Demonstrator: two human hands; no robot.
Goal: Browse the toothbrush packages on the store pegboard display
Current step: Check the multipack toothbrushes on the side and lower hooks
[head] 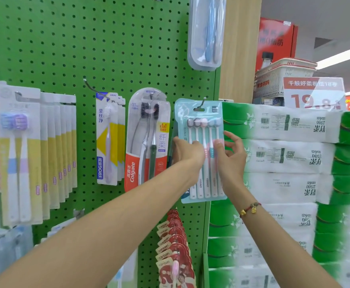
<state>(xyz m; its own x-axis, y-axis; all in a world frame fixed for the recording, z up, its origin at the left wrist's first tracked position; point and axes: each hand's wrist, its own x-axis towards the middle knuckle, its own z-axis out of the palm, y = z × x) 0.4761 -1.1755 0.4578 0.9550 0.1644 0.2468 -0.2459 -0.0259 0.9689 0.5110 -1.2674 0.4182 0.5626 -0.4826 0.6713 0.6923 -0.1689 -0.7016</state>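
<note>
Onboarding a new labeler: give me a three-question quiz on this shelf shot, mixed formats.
1. True or false: both hands touch the five-brush pack.
2. Multiple choice: the Colgate pack hangs directly a) left of the five-brush pack, b) right of it, c) below it.
3. Short answer: what is on the right hand's wrist?

Key
1. True. The left hand holds its left edge, and the right hand holds its right edge.
2. a.
3. A red cord bracelet with gold charms.

Both forearms are bare, no sleeves; the right wrist wears a red cord bracelet (gold charms attached).
</note>
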